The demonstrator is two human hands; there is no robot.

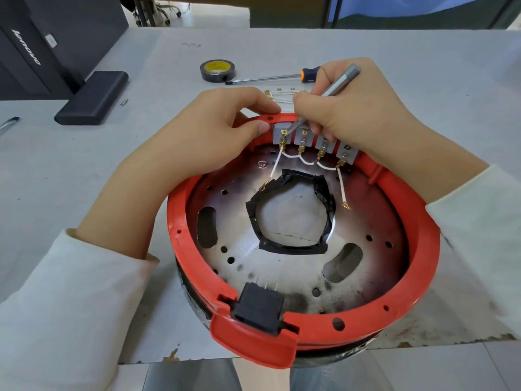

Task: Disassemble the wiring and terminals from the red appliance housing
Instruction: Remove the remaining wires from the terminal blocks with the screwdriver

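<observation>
The terminal blocks (314, 142) are crowded by both hands; open room is left over the metal plate (296, 272).

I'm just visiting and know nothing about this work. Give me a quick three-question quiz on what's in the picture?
1. True or false: the right hand holds a grey tool.
2. How many terminal blocks sit on the red housing?
3. Which lies beside the tape roll: A) pliers, B) screwdriver, C) hammer?

Key: 1 true; 2 four; 3 B.
</observation>
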